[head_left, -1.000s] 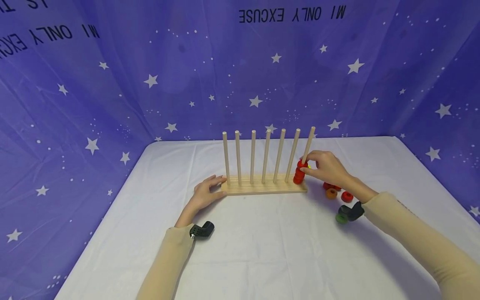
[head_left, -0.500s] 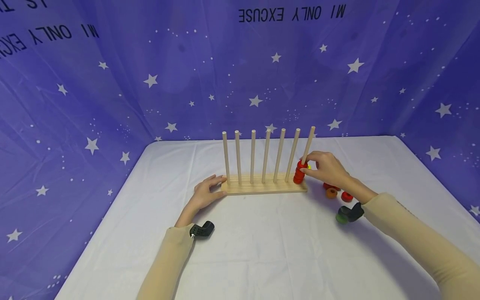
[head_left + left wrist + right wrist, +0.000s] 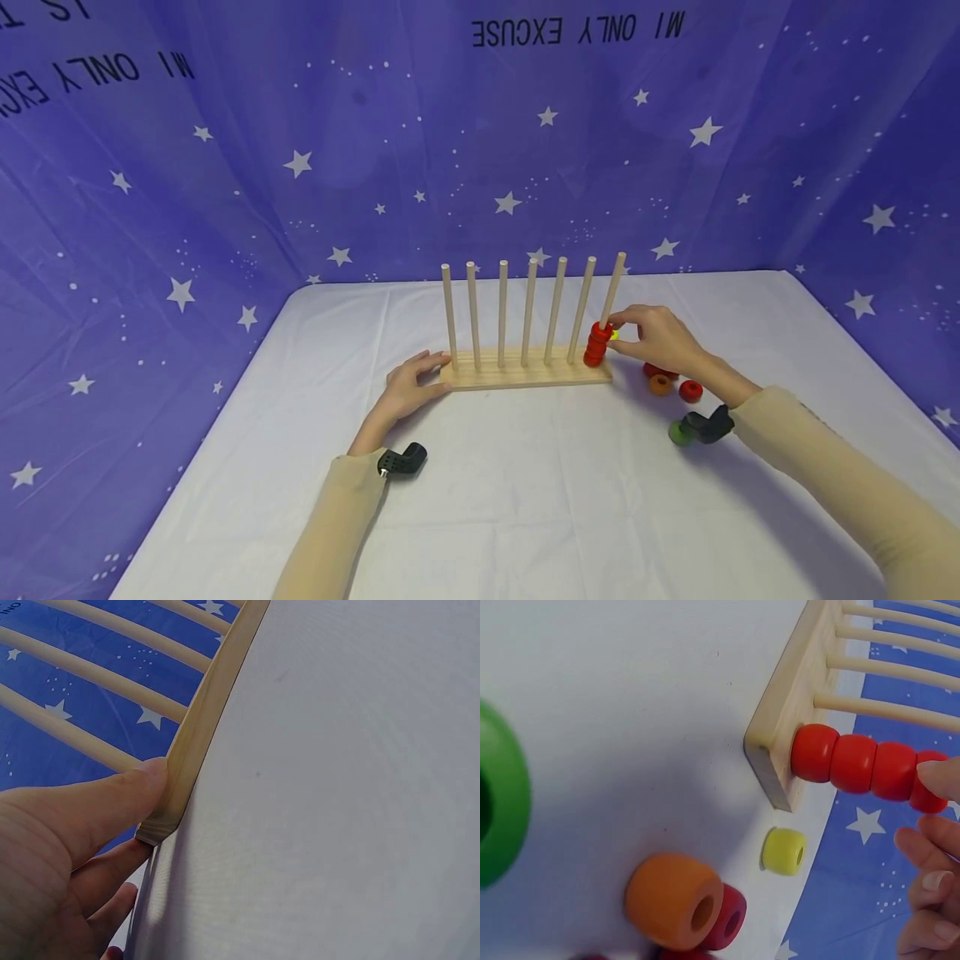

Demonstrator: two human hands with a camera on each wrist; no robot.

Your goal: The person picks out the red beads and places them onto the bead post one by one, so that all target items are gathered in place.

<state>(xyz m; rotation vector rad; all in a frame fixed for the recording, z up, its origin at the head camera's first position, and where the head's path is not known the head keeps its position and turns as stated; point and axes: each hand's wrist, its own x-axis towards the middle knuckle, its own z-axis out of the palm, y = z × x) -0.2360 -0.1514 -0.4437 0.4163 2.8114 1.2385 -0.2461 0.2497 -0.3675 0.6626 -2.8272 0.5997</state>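
Observation:
A wooden peg stand (image 3: 525,379) with a row of upright rods sits on the table. My left hand (image 3: 405,388) grips the left end of its base, thumb on the near side, as the left wrist view shows. Several red beads (image 3: 596,348) are stacked on the rightmost rod, down to the base. My right hand (image 3: 662,340) is just right of this stack, thumb and fingers spread apart. In the right wrist view the thumb (image 3: 941,778) overlaps the top red bead (image 3: 928,796); whether it touches is unclear. The other fingers are loosely bent below it.
Right of the stand lie a yellow bead (image 3: 783,851), an orange bead (image 3: 671,900), a green bead (image 3: 679,433) and loose red beads (image 3: 691,391). The right wrist camera partly covers the green one. A purple starry curtain (image 3: 450,150) hangs behind the white table.
My right hand's thumb and fingers have drawn slightly right, off the top red bead, leaving it on the rod. My left hand stays at the base's end.

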